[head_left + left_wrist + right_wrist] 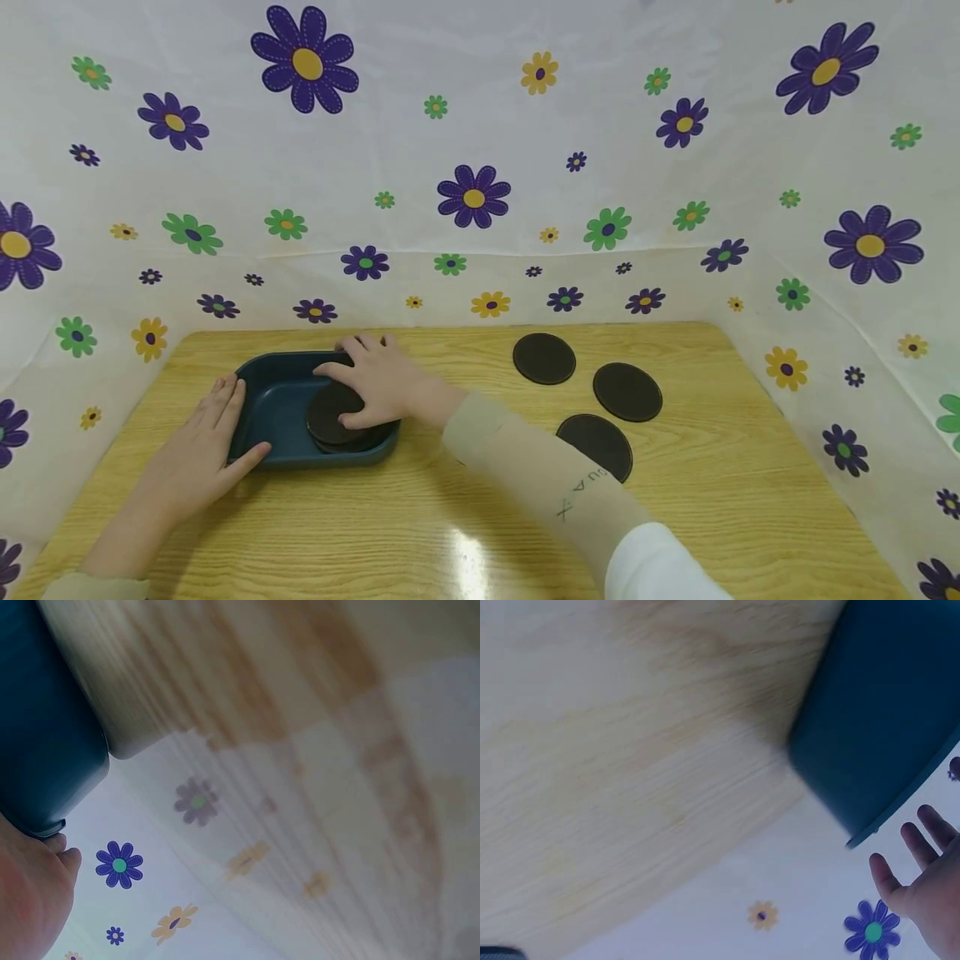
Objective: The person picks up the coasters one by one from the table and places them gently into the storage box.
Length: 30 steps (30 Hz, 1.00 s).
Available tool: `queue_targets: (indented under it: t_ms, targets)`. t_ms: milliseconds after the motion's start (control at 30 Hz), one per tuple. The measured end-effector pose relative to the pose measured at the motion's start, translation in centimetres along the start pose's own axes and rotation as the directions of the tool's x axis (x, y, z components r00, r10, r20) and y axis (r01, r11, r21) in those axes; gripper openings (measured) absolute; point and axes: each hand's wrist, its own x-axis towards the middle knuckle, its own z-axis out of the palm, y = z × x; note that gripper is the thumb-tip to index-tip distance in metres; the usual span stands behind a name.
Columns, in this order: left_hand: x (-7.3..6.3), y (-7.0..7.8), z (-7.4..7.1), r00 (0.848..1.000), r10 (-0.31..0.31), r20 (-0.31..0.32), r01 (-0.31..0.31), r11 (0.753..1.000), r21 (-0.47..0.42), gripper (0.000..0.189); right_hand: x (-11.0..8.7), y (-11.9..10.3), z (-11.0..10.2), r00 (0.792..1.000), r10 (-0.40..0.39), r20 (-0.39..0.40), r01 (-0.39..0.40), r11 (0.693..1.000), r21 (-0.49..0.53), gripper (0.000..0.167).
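A dark blue rectangular tray [273, 417] with rounded corners stands on the left part of the wooden table. Inside its right half lie black round discs [330, 417], coaster-like and stacked. My right hand [386, 379] is over them with spread fingers; its thumb overlaps the top disc, and whether it touches cannot be told. The right wrist view shows this hand [934, 889] with fingers apart beside the tray's rim [900, 806]. My left hand [195, 454] rests along the tray's left side, fingers straight and thumb at the front rim. The left wrist view shows part of this hand [30, 889].
Three more black discs lie to the right on the table: one at the back [544, 358], one farther right [627, 392], and one nearer [596, 446], partly covered by the right forearm. A flowered white cloth [405, 150] surrounds the table's back and sides.
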Motion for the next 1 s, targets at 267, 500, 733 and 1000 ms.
queue_targets:
  t_ms: [267,500,733,1000]
  targets:
    - [-0.1,-0.1,0.1,1.000,0.004,0.000,-0.004,1.000,-0.001,0.100,-2.1,3.1,0.5,0.998,0.063,-0.008,-0.064,0.998,-0.023,0.079]
    - [0.0,0.0,0.1,1.000,0.008,-0.006,-0.008,1.000,0.002,0.100,-4.5,6.1,0.6,0.993,0.114,-0.033,-0.111,0.991,0.074,0.076]
    - [-0.1,0.1,0.2,1.000,0.008,0.005,-0.008,1.000,-0.003,0.100,-7.0,9.2,1.2,0.984,0.174,-0.034,-0.168,0.978,0.125,0.072]
    - [-0.1,0.0,0.3,1.000,0.016,-0.008,-0.016,1.000,0.002,0.100,-10.1,12.2,2.1,0.964,0.265,0.015,-0.265,0.958,0.109,0.071]
